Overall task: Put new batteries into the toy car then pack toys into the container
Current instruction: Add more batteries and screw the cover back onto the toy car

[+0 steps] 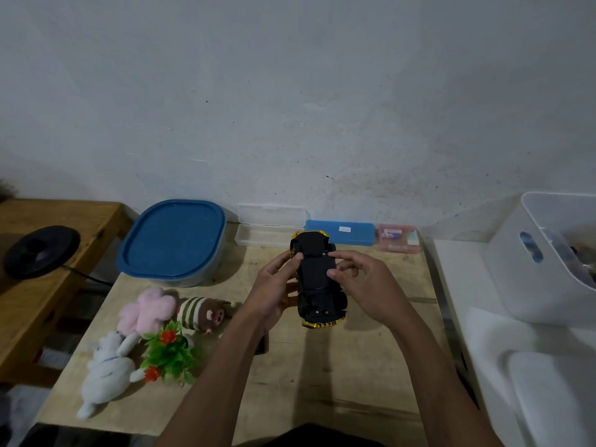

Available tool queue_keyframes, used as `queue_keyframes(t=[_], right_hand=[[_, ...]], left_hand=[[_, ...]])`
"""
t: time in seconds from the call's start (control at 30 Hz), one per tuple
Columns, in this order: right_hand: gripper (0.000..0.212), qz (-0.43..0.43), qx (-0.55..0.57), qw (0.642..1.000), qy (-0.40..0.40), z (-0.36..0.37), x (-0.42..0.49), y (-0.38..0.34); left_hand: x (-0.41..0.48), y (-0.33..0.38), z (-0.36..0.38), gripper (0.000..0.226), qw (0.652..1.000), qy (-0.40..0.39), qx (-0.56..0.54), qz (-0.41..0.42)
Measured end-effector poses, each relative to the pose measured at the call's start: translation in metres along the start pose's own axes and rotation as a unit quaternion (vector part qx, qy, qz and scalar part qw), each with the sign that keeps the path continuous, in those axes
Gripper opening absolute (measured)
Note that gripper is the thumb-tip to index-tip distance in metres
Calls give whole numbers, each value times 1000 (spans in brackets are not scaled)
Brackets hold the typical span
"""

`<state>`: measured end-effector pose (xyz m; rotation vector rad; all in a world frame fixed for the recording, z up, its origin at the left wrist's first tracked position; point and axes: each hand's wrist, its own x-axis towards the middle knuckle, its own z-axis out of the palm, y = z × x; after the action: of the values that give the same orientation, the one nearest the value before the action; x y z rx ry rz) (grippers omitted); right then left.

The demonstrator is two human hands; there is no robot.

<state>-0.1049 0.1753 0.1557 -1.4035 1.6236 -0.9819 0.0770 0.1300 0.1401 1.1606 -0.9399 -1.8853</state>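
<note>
A black and gold toy car (317,279) is held upside down above the wooden table (322,382), its black underside facing up. My left hand (274,285) grips its left side, thumb on the underside. My right hand (361,282) rests fingertips and thumb on the underside's right edge near the battery cover. A container with a blue lid (172,241) stands shut at the back left. Near the front left lie a pink plush (145,309), a striped plush animal (201,312), a white plush (104,372) and a small plastic plant (169,353).
Along the wall sit a clear plastic case (269,225), a blue case (340,232) and a small pink box (398,237). A white bin (548,262) stands on a white surface at the right. A black round device (40,251) sits on a wooden bench at the left.
</note>
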Motion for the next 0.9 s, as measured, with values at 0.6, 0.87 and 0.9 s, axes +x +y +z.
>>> queue_keyframes(t=[0.6, 0.87, 0.9], right_hand=[[24, -17, -50, 999, -5, -5, 3, -1], [18, -13, -51, 999, 6, -5, 3, -6], [18, -12, -56, 998, 10, -5, 3, -5]], left_hand=[[-5, 5, 1, 31, 1000, -13, 8, -9], [-5, 8, 1, 30, 999, -27, 19, -13], [-5, 8, 1, 30, 999, -30, 20, -13]])
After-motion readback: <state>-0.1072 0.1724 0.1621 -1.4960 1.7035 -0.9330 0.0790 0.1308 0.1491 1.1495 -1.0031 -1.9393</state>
